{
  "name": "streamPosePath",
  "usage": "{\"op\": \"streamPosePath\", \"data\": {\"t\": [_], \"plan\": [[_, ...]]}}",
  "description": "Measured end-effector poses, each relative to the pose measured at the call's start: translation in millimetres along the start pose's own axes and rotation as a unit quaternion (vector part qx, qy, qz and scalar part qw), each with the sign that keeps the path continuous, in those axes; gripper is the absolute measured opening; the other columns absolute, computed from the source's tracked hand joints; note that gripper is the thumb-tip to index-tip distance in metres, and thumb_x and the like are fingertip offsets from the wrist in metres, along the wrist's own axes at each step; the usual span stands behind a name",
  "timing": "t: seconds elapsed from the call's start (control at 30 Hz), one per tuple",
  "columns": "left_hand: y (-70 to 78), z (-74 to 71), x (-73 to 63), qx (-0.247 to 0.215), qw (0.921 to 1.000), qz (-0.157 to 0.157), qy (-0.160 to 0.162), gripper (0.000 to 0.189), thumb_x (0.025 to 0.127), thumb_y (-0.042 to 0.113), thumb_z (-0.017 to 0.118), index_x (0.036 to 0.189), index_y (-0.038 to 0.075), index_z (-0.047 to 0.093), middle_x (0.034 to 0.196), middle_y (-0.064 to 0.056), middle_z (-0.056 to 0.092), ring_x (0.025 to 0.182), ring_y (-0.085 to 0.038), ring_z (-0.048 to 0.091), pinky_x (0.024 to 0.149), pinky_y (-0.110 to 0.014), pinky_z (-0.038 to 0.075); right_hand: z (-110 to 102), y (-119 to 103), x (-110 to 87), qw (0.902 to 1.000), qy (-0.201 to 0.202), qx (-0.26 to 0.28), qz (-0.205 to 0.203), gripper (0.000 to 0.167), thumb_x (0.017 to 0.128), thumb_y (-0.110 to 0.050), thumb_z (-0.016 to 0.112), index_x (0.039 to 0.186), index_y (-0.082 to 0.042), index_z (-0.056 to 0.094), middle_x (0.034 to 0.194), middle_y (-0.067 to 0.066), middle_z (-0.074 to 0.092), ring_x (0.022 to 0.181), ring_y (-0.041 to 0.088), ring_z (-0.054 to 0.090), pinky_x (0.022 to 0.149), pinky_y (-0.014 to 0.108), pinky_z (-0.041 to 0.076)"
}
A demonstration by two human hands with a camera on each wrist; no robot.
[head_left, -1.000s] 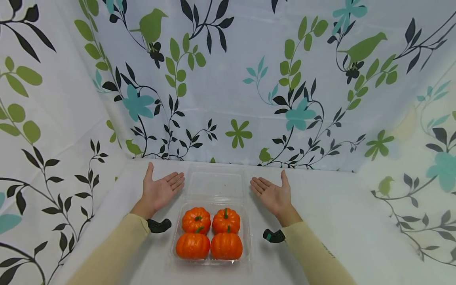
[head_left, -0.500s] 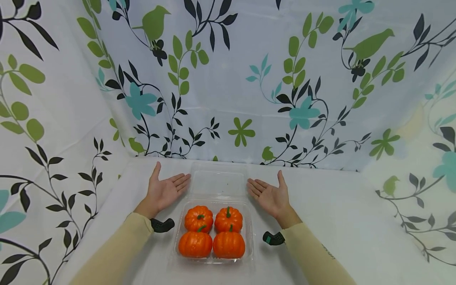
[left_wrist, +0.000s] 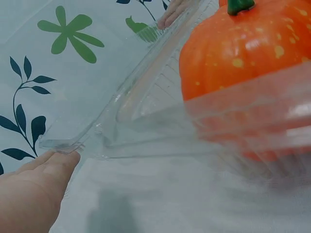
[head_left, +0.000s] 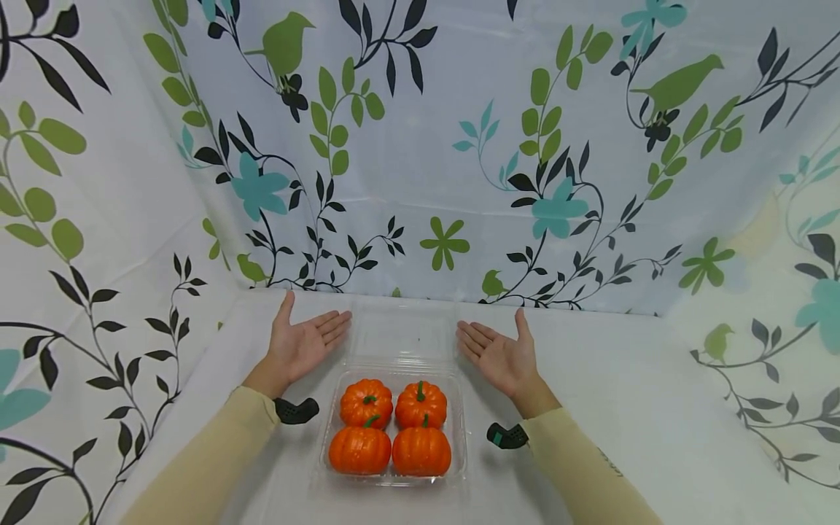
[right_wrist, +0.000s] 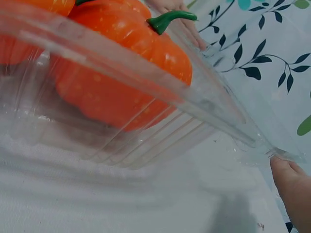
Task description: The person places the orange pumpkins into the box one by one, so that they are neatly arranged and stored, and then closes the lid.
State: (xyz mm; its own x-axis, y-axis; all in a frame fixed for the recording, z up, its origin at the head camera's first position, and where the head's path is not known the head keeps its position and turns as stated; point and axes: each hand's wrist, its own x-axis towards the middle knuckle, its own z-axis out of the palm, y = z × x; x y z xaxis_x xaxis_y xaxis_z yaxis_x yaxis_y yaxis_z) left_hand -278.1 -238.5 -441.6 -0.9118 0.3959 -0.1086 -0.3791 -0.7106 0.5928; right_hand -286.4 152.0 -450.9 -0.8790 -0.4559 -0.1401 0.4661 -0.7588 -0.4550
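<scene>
A clear plastic clamshell container lies with its lid folded back, away from the person. Several small orange toy pumpkins with green stems sit in its base in two rows. My left hand is palm up with straight fingers, fingertips right at the lid's left edge. On the other side my right hand mirrors it, its straight fingertips at the lid's right edge. In the left wrist view, the left fingers meet the lid's corner from below; the right wrist view has the right fingers at the opposite corner.
A white cloth covers the table around the container. Behind it hangs a curtain printed with leaves, birds and flowers. Black wrist mounts stick out inward from both sleeves beside the container.
Both hands have moved inward to the lid's side edges, still palm up. The head view has shifted slightly. The container and pumpkins stay as they were.
</scene>
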Motion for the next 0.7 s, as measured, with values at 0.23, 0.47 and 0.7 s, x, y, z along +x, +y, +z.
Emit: {"op": "streamPosePath", "data": {"t": [0.23, 0.47, 0.7], "plan": [[6.7, 8.4, -6.5, 0.029, 0.9994, 0.014, -0.012, 0.117, 0.090, 0.082, 0.040, 0.159, 0.005, -0.013, 0.169, -0.012, 0.000, 0.155, -0.026, 0.005, 0.126, -0.038, 0.010, 10, -5, -4.3, 0.9995, -0.028, -0.009, -0.012, 0.115, 0.090, -0.075, 0.052, 0.162, -0.004, -0.002, 0.168, 0.014, 0.012, 0.154, 0.030, 0.011, 0.126, 0.042, 0.014], [12.0, 19.3, -15.5, 0.087, 0.9945, 0.033, -0.049, 0.110, 0.094, 0.079, 0.033, 0.160, 0.004, -0.012, 0.169, -0.013, 0.002, 0.155, -0.027, 0.005, 0.126, -0.038, 0.007, 19, -9, -13.8, 0.9971, -0.050, -0.048, -0.031, 0.108, 0.092, -0.074, 0.050, 0.162, -0.004, 0.006, 0.166, 0.013, 0.020, 0.153, 0.030, 0.018, 0.125, 0.043, 0.017], [18.5, 34.6, -30.2, 0.124, 0.9870, 0.063, -0.081, 0.105, 0.095, 0.079, 0.025, 0.160, 0.004, -0.009, 0.169, -0.014, 0.002, 0.155, -0.028, 0.006, 0.126, -0.039, 0.007, 35, -12, -27.0, 0.9886, -0.066, -0.116, -0.070, 0.098, 0.096, -0.072, 0.043, 0.160, -0.002, 0.017, 0.165, 0.014, 0.024, 0.151, 0.031, 0.022, 0.125, 0.041, 0.019]]}}
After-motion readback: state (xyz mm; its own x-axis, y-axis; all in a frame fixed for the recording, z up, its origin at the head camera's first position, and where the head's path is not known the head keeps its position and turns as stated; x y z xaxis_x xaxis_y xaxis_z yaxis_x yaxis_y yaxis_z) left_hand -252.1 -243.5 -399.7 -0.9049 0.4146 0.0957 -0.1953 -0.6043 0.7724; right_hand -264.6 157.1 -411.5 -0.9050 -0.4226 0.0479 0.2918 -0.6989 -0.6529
